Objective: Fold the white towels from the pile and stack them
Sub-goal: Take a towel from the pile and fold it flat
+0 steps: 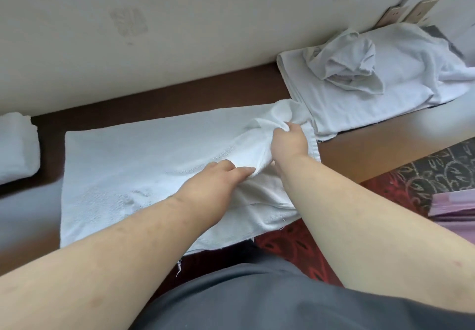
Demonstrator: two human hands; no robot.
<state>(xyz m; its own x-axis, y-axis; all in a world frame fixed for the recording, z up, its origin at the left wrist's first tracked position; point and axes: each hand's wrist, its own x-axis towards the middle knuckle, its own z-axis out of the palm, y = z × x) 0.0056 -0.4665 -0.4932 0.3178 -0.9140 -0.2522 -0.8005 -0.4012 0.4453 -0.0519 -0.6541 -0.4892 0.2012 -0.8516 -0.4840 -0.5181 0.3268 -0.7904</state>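
**Both hands grasp one towel spread on the bench**

A pale wall (180,21) fills the top of the view, with the brown bench (359,149) running along its foot. A person in grey clothing (257,299) leans over the bench, both bare forearms reaching forward.

The towel (128,155) being worked lies across the middle of the bench, flat on its left part and bunched into folds on its right. Its near edge hangs slightly over the bench front, with loose threads dangling. The pile (372,72) of white towels sits at the right end of the bench against the wall, one crumpled piece on top of flatter ones; its near corner touches the spread towel. A folded stack (18,147) lies at the far left edge, apart from the spread towel.

The right hand (290,142) is clenched on a bunched fold at the towel's right end, lifting it a little. The left hand (216,180) pinches a ridge of cloth just beside the right wrist, fingers curled into the fabric.

Red patterned carpet (295,247) shows below the bench, and something pink (455,206) lies at the right edge.
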